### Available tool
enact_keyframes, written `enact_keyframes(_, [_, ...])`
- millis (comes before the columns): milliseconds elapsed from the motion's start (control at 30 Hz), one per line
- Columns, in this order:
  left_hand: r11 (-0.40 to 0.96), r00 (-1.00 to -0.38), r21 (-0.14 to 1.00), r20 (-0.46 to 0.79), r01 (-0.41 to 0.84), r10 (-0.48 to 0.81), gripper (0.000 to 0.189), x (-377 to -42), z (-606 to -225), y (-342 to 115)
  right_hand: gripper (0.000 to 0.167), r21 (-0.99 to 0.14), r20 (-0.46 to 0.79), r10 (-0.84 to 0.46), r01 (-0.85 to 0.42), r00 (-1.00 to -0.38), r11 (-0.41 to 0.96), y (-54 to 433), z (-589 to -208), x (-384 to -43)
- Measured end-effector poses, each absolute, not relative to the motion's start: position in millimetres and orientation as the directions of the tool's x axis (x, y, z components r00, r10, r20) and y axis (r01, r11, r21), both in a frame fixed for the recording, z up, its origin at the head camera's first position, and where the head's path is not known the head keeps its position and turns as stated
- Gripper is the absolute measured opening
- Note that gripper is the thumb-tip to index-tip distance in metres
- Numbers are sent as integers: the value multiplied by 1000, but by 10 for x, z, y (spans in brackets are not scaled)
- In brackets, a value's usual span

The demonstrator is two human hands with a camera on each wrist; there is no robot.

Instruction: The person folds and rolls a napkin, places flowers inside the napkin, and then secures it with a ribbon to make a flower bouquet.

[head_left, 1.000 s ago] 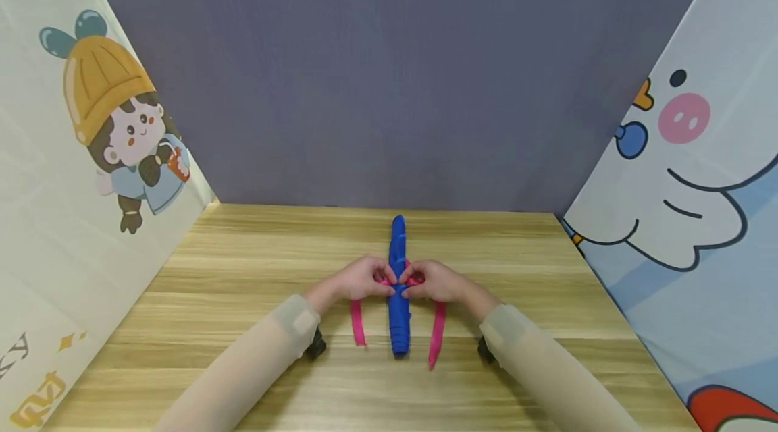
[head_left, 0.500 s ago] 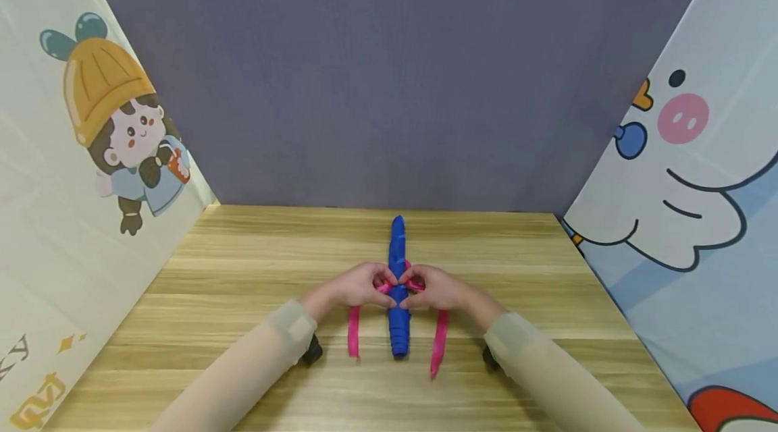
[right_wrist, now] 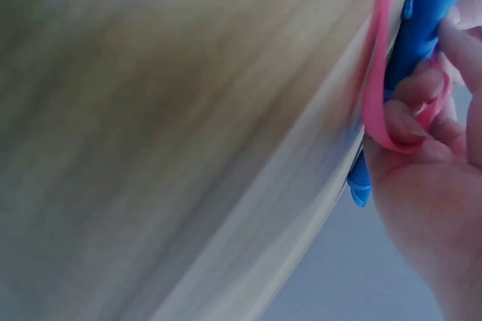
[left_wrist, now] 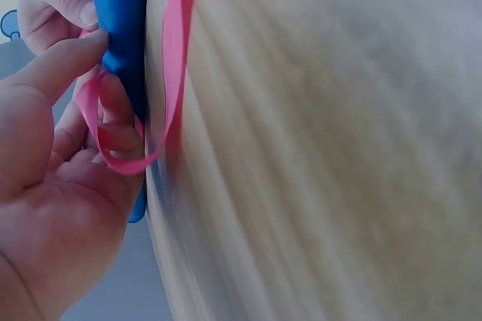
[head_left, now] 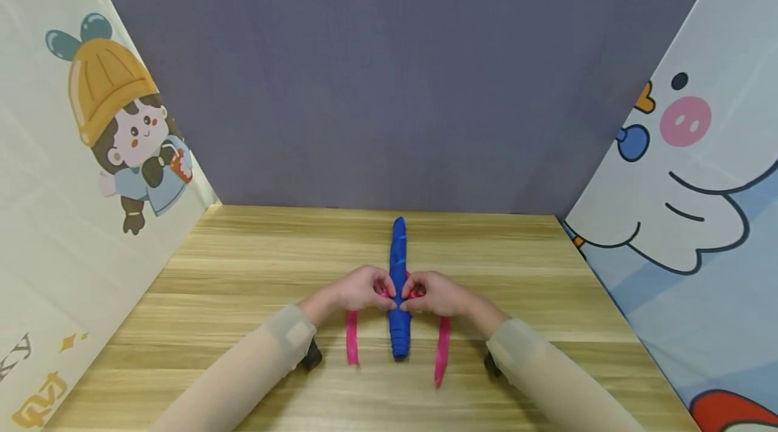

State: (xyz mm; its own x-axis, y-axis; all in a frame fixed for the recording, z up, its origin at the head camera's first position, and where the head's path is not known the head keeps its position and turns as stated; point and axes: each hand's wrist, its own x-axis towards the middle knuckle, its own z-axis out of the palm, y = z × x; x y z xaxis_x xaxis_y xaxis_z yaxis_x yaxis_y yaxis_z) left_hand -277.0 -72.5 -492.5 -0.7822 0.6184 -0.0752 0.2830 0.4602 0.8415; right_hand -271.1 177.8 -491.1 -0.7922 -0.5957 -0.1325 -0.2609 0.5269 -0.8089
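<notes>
A long, narrow blue fabric roll (head_left: 398, 332) lies on the table, pointing away from me. A pink ribbon (head_left: 352, 339) passes by its middle, and its two loose ends trail towards me on either side. My left hand (head_left: 365, 287) holds the ribbon at the roll's left side, thumb and fingertips against the blue fabric. Opposite it, my right hand (head_left: 435, 291) grips the ribbon on the right side. In the left wrist view the ribbon (left_wrist: 174, 57) loops below curled fingers; the right wrist view shows a similar ribbon loop (right_wrist: 374, 102). The hands hide the ribbon's crossing.
The wooden table (head_left: 273, 243) ends at a grey back panel (head_left: 389, 81). Printed cartoon panels stand at the left (head_left: 36, 216) and right (head_left: 717, 216). Dark wrist devices (head_left: 312, 356) sit under both forearms.
Both hands have shifted slightly towards me along the roll, and the ribbon ends have moved the same way. Thumbs and fingers spread apart, then came closer together. The roll stays in place.
</notes>
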Motion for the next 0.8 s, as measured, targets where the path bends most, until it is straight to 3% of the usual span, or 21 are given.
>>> enact_keyframes(133, [451, -765, 848, -87, 279, 638, 16, -2755, -4932, -739, 18, -810, -135, -616, -271, -776, 519, 1786, -4914, -2686])
enact_keyframes(500, [477, -752, 838, -130, 265, 646, 39, -2644, -4894, -780, 46, -809, -172, -635, -260, -753, 527, 1803, -4860, -2563])
enact_keyframes(800, [458, -754, 850, -118, 260, 646, 32, -2563, -4901, -744, 35, -791, -145, -624, -289, -768, 539, 1772, -4924, -2510])
